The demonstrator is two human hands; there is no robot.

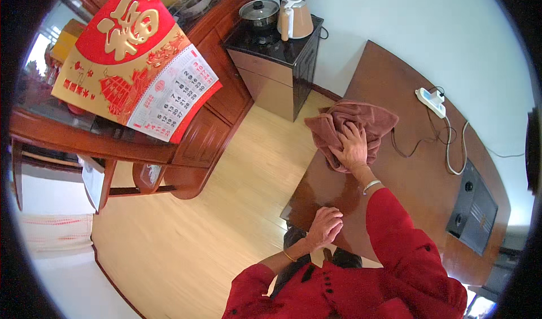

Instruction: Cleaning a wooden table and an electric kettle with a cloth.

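My right hand (354, 147) lies on a bunched brown towel (375, 118), its fingers spread and pressing down on the cloth. Beneath the towel is a brown wooden table (406, 178), and one fold reaches past the table's left edge. My left hand (326, 227) rests at the near left edge of the table, its fingers curled together with nothing seen in them. A light bangle circles the right wrist, and a thin band the left. Both arms wear red sleeves.
A white power strip (431, 102) with cables lies on the table's right side, near a dark built-in hob (473, 209). Beyond stands a cabinet holding a lidded pot (259, 14) and a kettle (296, 18). A red and gold calendar (141, 65) lies over the wooden sideboard (209, 121).
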